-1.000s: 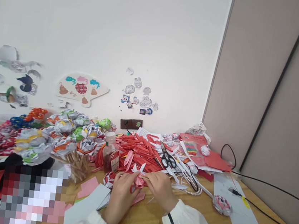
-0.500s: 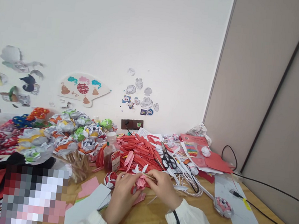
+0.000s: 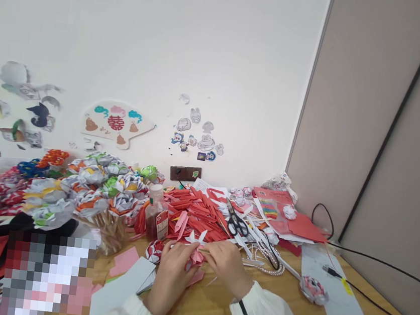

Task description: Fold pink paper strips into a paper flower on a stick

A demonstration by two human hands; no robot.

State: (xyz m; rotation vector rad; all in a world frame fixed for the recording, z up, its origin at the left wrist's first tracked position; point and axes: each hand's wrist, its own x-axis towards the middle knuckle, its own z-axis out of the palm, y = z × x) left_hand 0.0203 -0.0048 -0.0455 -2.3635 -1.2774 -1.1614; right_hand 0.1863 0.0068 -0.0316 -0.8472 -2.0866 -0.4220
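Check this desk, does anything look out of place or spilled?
One flower lies apart at right, away from the bunch at left, so it looks stray. The scissors lie among jumbled paper strips. I see no spill; the bottle stands upright.

half a second ago, a longer bit of the thin stick (image 3: 204,250) showed at the right hand (image 3: 227,265). now the fingers have moved over it, and only a short bit peeks out. the right hand has slid a tiny way toward the left edge of the tabletop (image 3: 208,309). the folded pink paper (image 3: 196,258) looks a bit turned.
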